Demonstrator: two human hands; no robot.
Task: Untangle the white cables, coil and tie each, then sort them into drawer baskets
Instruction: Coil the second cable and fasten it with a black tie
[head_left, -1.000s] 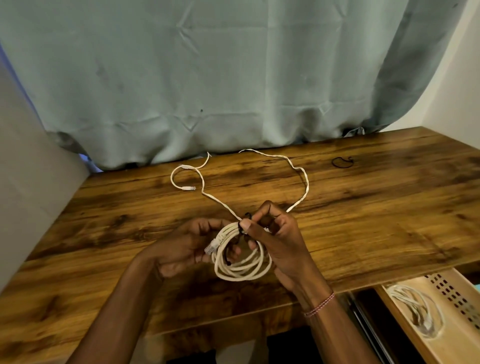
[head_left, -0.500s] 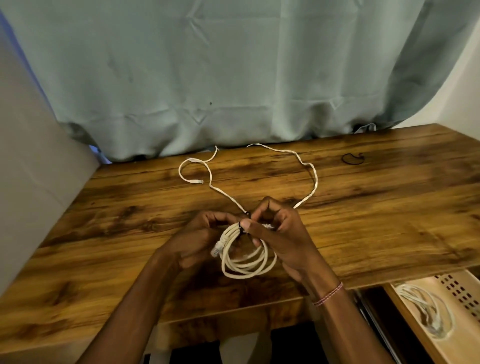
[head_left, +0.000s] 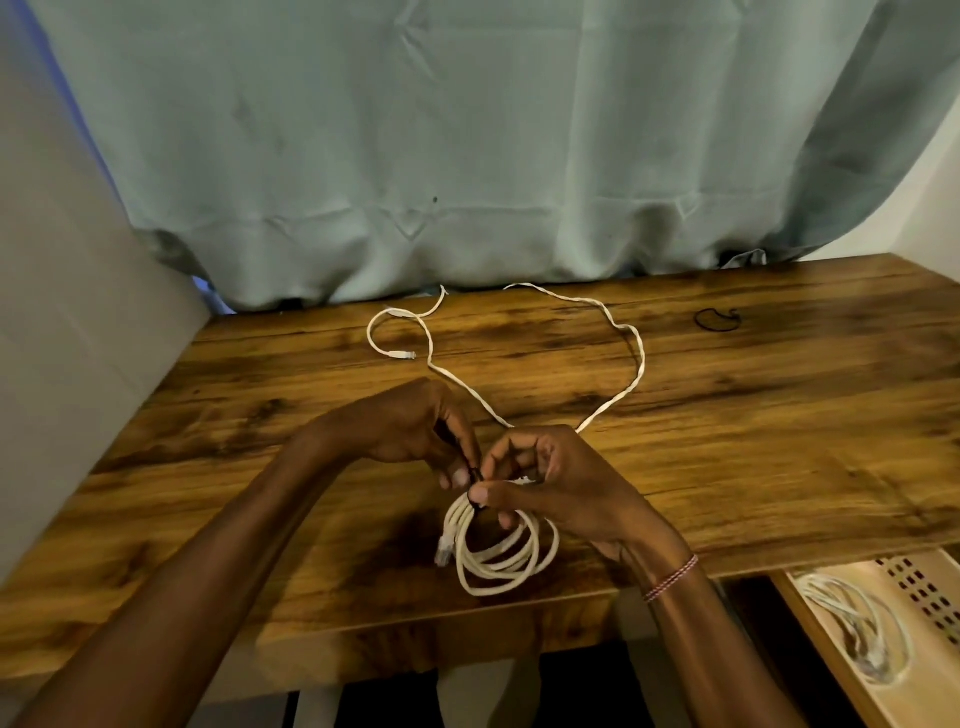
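A coiled white cable hangs over the near part of the wooden table, its plug end at the lower left of the coil. My left hand and my right hand meet at the top of the coil, and their fingertips pinch a small black tie wrapped round the strands. A second, flat white cable lies loose on the table beyond my hands in a wide open loop, one plug near the back left.
A spare black tie lies at the back right of the table. An open drawer basket at the lower right holds another coiled white cable. A teal curtain hangs behind; a grey wall stands at the left.
My left hand has risen from beside the coil to its top, joining the right hand's fingertips at the black tie. The coil now hangs lower, below both hands.
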